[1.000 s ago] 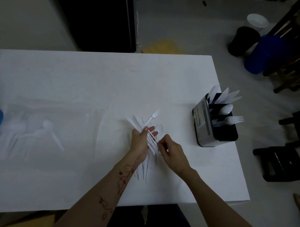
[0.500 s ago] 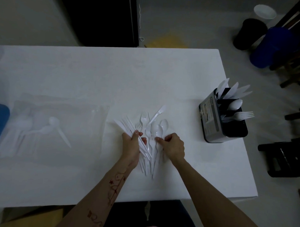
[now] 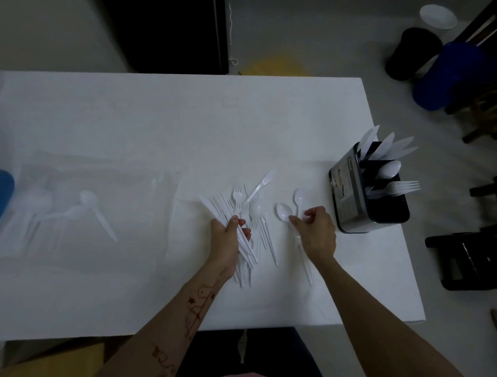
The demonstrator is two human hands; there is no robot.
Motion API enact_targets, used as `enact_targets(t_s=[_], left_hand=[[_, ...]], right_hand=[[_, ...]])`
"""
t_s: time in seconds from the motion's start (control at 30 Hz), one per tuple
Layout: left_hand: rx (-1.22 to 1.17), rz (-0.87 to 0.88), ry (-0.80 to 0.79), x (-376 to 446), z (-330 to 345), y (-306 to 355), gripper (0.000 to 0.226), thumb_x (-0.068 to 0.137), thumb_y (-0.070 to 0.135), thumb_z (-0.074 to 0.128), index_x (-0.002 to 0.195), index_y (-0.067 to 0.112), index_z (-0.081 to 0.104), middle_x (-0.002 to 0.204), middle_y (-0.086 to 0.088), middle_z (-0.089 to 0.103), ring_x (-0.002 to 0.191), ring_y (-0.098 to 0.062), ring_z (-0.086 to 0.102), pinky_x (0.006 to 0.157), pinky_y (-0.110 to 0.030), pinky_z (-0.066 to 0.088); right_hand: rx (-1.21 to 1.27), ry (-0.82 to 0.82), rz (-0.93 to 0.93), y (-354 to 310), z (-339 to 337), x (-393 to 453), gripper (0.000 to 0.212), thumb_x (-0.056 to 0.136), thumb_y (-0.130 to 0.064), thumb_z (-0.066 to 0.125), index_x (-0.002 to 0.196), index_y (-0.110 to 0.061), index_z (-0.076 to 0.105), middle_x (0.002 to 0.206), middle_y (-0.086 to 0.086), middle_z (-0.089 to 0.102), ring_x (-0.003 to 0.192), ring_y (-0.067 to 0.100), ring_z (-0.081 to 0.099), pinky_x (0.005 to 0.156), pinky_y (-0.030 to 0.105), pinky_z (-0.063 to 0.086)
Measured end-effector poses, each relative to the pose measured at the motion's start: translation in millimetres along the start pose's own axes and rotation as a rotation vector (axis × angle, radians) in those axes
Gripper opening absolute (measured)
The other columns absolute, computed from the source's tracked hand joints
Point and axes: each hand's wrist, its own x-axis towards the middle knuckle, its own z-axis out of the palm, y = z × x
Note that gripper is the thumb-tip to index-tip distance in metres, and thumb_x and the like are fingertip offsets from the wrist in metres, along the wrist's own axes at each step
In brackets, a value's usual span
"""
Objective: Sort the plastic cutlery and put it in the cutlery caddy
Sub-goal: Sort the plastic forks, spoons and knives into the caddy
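- Right hand (image 3: 316, 233): fingers (image 3: 295, 220) curled and pinching the handles of two white plastic spoons (image 3: 290, 208), bowls fanned out just past the fingertips, handles running back under the palm toward the body.
- Left hand (image 3: 226, 238): thumb and fingers clamped on a bundle of white plastic forks and knives (image 3: 227, 207), tines and blades splayed away from the body, handle ends trailing past the wrist.
- Between the two hands, resting loose on the white-covered desk (image 3: 159, 123): more white cutlery, one knife (image 3: 260, 184) angled up and to the right, a spoon bowl just beside the left fingers.
- Key relation: black and silver cutlery caddy (image 3: 368, 192) just right of and slightly beyond the right fingers, near the desk's right edge; right hand clearly the nearer one.
- Caddy holding knives in the far slot, a spoon in the middle, forks nearest, all leaning out to the right.
- Judged next: spoons to be swung upright and dropped handle-first into the middle slot; long axis needing a turn from lying flat to standing.
- Far left of the left fingers: clear plastic bag (image 3: 86, 208) with a few white spoons inside, well apart.
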Motion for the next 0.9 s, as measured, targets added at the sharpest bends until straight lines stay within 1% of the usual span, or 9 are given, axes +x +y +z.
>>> enact_targets(t_s=[0.1, 0.17, 0.4, 0.47, 0.53, 0.6, 0.67, 0.8, 0.9], left_hand=[[-0.009, 0.006, 0.002, -1, 0, 0, 0.011, 0.100, 0.012, 0.046, 0.109, 0.006, 0.043, 0.087, -0.007, 0.059, 0.068, -0.016, 0.059, 0.060, -0.025, 0.054], [-0.004, 0.016, -0.004, -2, 1, -1, 0.010, 0.100, 0.011, 0.046, 0.108, 0.007, 0.042, 0.086, -0.006, 0.058, 0.067, -0.016, 0.058, 0.060, -0.026, 0.053], [-0.001, 0.028, 0.004, -3, 0, -2, 0.011, 0.100, 0.011, 0.045, 0.109, 0.006, 0.042, 0.085, -0.005, 0.058, 0.065, -0.014, 0.058, 0.053, -0.021, 0.053], [0.004, 0.028, 0.006, -3, 0, -2, 0.014, 0.100, 0.012, 0.046, 0.112, 0.005, 0.043, 0.085, -0.005, 0.059, 0.066, -0.014, 0.058, 0.051, -0.020, 0.053], [0.008, 0.032, 0.010, -3, 0, -3, 0.019, 0.100, 0.011, 0.046, 0.115, 0.002, 0.044, 0.085, -0.005, 0.059, 0.066, -0.014, 0.058, 0.052, -0.020, 0.054], [0.015, 0.037, 0.014, -1, -1, -6, 0.024, 0.100, 0.011, 0.046, 0.119, -0.002, 0.044, 0.085, -0.005, 0.060, 0.066, -0.015, 0.058, 0.054, -0.021, 0.054], [0.031, 0.036, 0.014, 1, -2, -7, 0.026, 0.100, 0.013, 0.046, 0.120, -0.004, 0.044, 0.087, -0.006, 0.061, 0.068, -0.015, 0.060, 0.056, -0.022, 0.054], [0.040, 0.021, -0.030, 1, -1, -7, 0.023, 0.100, 0.013, 0.046, 0.118, 0.000, 0.044, 0.090, -0.007, 0.062, 0.071, -0.016, 0.060, 0.063, -0.027, 0.054], [0.030, 0.005, -0.067, 0, 1, -7, 0.027, 0.097, 0.009, 0.051, 0.120, -0.003, 0.044, 0.092, -0.008, 0.062, 0.072, -0.018, 0.060, 0.065, -0.028, 0.053]], right_hand=[[-0.240, -0.038, -0.250, 6, 3, -16, 0.043, 0.075, -0.051, 0.076, 0.099, -0.024, 0.052, 0.093, -0.006, 0.055, 0.081, 0.013, 0.055, 0.066, 0.033, 0.052], [-0.322, -0.120, -0.366, 11, 5, -21, 0.038, 0.078, -0.040, 0.077, 0.100, -0.020, 0.054, 0.097, -0.003, 0.055, 0.085, 0.017, 0.056, 0.066, 0.032, 0.052], [-0.283, -0.027, -0.370, -5, 3, -1, 0.017, 0.089, -0.019, 0.069, 0.100, -0.010, 0.059, 0.103, 0.007, 0.058, 0.092, 0.026, 0.059, 0.068, 0.035, 0.052], [-0.311, -0.020, -0.406, -10, 1, -3, 0.021, 0.088, -0.026, 0.070, 0.099, -0.012, 0.061, 0.102, 0.005, 0.059, 0.091, 0.023, 0.058, 0.067, 0.033, 0.051], [-0.376, -0.105, -0.430, -16, 2, -12, 0.029, 0.084, -0.043, 0.072, 0.094, -0.018, 0.061, 0.095, -0.004, 0.059, 0.083, 0.015, 0.058, 0.067, 0.030, 0.051], [-0.458, -0.251, -0.382, -19, 6, -25, 0.035, 0.078, -0.054, 0.072, 0.088, -0.023, 0.060, 0.088, -0.008, 0.059, 0.077, 0.011, 0.057, 0.068, 0.028, 0.048], [-0.464, -0.331, -0.298, -16, 11, -34, 0.034, 0.076, -0.051, 0.075, 0.088, -0.023, 0.061, 0.086, -0.008, 0.059, 0.076, 0.011, 0.056, 0.067, 0.026, 0.040], [-0.309, -0.333, -0.089, -11, 14, -34, 0.025, 0.080, -0.041, 0.075, 0.090, -0.022, 0.062, 0.088, -0.005, 0.064, 0.080, 0.013, 0.057, 0.070, 0.027, 0.040], [-0.279, -0.351, -0.036, -9, 12, -28, 0.021, 0.083, -0.037, 0.073, 0.089, -0.021, 0.059, 0.091, -0.001, 0.065, 0.083, 0.017, 0.059, 0.071, 0.030, 0.045]])
